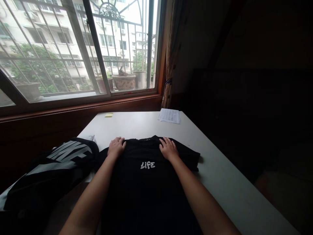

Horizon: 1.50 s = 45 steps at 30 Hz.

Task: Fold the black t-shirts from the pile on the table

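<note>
On my feed, the black T-shirt [149, 195] lies spread on the white bench [127, 124], running from the middle of the frame down to the bottom edge, its neckline [141, 139] toward the far side. I have my left hand [116, 147] just left of the frame's centre, palm down near one shoulder of the shirt, and my right hand [169, 149] palm down near the other. Both are open, fingers extended and a little apart, resting on the fabric; I see no pinch of cloth in either. Between and just below them sits a short line of pale lettering [147, 165]. One sleeve [192, 156] reaches out to the right of my right hand. At the lower left, I have a heap of dark clothing [70, 153] with big grey letters beside the shirt. Farther up, a yellow note [109, 115] lies near the bench's far left corner and some papers [169, 116] near the far right one. A barred window [127, 42] fills the upper left, with a curtain [168, 65] at its right edge.
</note>
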{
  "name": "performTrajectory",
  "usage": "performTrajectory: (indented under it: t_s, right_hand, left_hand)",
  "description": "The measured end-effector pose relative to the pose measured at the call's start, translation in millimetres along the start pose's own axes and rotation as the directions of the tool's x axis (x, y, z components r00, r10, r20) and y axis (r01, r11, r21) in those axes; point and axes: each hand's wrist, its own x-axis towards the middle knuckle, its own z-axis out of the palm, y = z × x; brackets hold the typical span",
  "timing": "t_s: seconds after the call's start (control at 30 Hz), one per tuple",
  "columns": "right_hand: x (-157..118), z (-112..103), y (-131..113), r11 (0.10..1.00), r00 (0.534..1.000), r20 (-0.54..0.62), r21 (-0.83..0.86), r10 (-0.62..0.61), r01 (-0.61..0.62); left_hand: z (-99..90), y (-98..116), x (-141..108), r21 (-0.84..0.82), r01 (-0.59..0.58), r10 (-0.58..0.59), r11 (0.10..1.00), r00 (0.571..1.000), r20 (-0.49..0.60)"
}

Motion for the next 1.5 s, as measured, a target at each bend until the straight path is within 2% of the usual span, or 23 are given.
performTrajectory:
  t_s: [0.23,0.5,0.87,1.07,1.27,1.5]
  right_hand:
    - [-4.2,-2.7,-0.4,1.000,1.000,0.004,-0.008,0.029,-0.029]
    - [-19.2,-4.8,10.4,0.999,0.999,-0.012,-0.013,0.042,-0.042]
    - [-64.9,-11.9,22.7,0.998,0.994,-0.091,-0.039,0.054,-0.058]
    - [-84.8,-11.9,32.2,0.997,0.994,-0.087,-0.042,0.061,-0.065]
    - [-96.3,-11.8,49.7,0.996,0.995,-0.069,-0.036,0.073,-0.075]
    - [-107.0,-17.1,67.1,0.993,0.994,-0.041,-0.062,0.100,-0.103]
  left_hand:
    - [1.0,-1.5,-10.6,0.003,0.056,-0.056,0.998,0.996,0.069]
    - [-1.3,0.5,-27.7,0.013,0.099,-0.100,0.995,0.991,0.088]
    - [-10.8,12.6,-63.4,0.020,0.099,-0.100,0.995,0.994,0.046]
    - [-14.2,21.0,-85.5,0.012,0.095,-0.095,0.995,0.995,0.015]
    - [-25.4,27.4,-105.3,-0.012,0.035,-0.035,0.999,0.998,-0.052]
    - [-34.9,39.8,-113.7,-0.076,0.029,-0.034,0.997,0.997,-0.062]
